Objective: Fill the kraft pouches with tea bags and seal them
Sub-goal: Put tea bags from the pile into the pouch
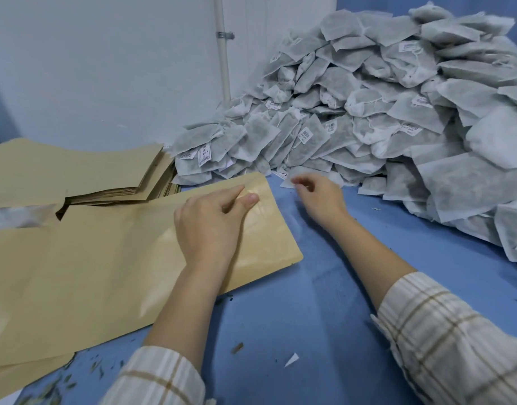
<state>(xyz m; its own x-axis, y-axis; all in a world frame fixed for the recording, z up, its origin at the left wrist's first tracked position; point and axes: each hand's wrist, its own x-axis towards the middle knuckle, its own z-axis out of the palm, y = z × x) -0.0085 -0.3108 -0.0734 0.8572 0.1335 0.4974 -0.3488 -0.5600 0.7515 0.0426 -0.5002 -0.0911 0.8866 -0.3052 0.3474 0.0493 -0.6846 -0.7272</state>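
A person in a plaid shirt worked at a blue table (pixel 324 302). A flat kraft pouch (pixel 119 244) lay on the table at left, its right end under the left hand (pixel 210 226). That hand rested palm down on the paper, with the thumb and forefinger pinching at the pouch's upper right edge, seemingly at its mouth. Behind it sat a stack of empty pouches (pixel 111 176).

The right hand (pixel 318 197) reached toward the foot of a large heap of tea bags (pixel 383 112) piled against the wall at right. Its fingers were loosely curled, the tips at a white bag or tag; whether they had hold of it could not be told.

The pouch looked light, thin and fairly stiff, likely to crease if bent, and was best taken at its open edge. The tea bags looked soft, light and easily crushed, so best gathered gently by their bodies, not their strings.

Several bags carried small white labels with barcodes and printed characters, too small to read. Loose leaf fragments (pixel 76 375) dotted the table.
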